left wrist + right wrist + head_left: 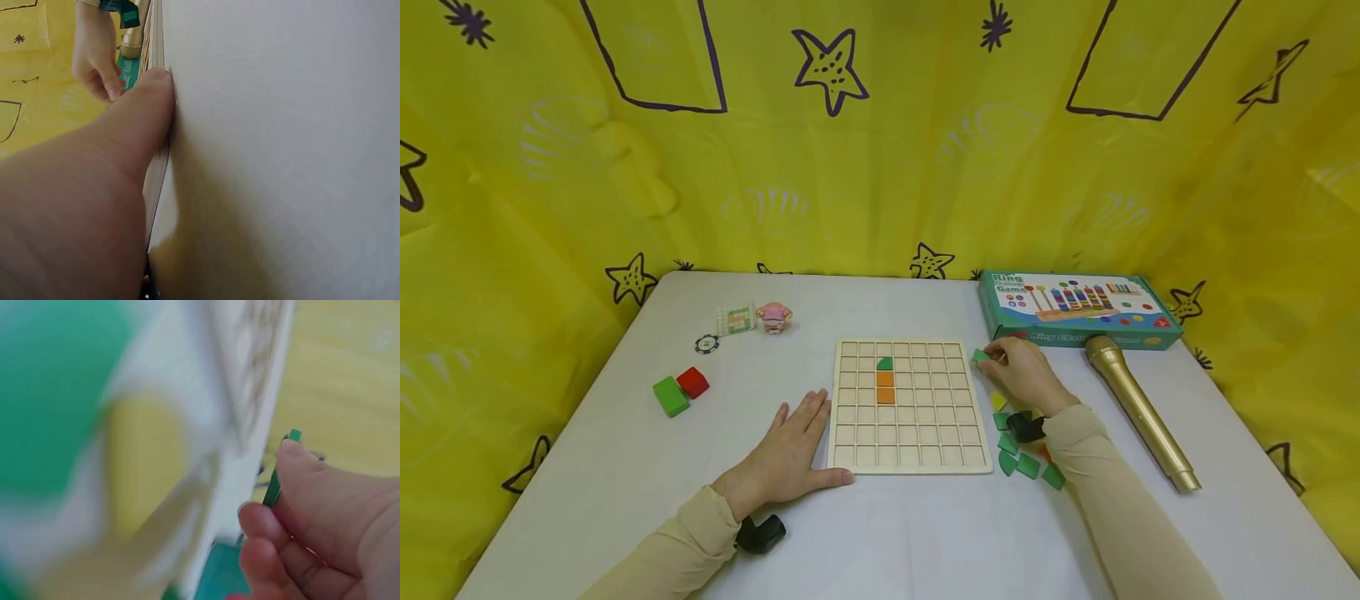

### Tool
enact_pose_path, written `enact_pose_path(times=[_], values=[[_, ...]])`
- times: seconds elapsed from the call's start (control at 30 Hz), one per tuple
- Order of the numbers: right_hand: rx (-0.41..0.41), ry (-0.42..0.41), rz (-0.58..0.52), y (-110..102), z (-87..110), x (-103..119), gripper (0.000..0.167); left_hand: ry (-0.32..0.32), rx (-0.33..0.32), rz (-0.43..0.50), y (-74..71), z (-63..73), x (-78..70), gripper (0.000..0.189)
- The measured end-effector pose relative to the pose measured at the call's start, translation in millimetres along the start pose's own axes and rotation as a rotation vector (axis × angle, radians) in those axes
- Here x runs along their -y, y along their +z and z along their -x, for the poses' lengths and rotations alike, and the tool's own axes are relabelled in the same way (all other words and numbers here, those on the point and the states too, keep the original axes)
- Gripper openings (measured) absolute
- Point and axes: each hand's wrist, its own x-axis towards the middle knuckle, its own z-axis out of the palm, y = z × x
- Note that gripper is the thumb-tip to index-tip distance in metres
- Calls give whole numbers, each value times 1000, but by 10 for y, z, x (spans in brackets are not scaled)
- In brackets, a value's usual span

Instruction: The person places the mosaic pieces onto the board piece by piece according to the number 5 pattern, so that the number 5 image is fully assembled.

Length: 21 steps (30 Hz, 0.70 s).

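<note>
A pale wooden grid board (pixel 925 433) lies flat mid-table. In one column sit a green quarter-round tile (pixel 885 364) and two orange square tiles (pixel 886 387). Fingers spread, my left hand (pixel 793 450) rests on the table against the board's left edge; its thumb (pixel 147 100) lies along the near edge. Off the board's far right corner, my right hand (pixel 1019 372) pinches a thin green tile (pixel 274 487) between thumb and fingertips. Below that hand, several loose green tiles (pixel 1028 466) and a yellow tile (pixel 997 401) lie beside the board, partly covered by the wrist camera.
Behind the right hand stands a Ring Challenge Game box (pixel 1078 308), with a gold microphone (pixel 1146 417) to the right. At left are a green block (pixel 671 397), red block (pixel 693 382), poker chip (pixel 707 344), patterned card (pixel 735 319) and pink figurine (pixel 773 317).
</note>
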Motion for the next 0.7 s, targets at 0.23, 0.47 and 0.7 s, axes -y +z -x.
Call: enact_pose_path(times=[0.23,0.47,0.7], values=[[80,-35,-74,169,-236,429,25,6,-9,5,4,14,13,112],[148,-133,-21,399,-463,677,18,-3,-3,-1,2,9,12,112],[152,-220,94,504,-556,777,10,-6,13,-4,1,5,14,113]])
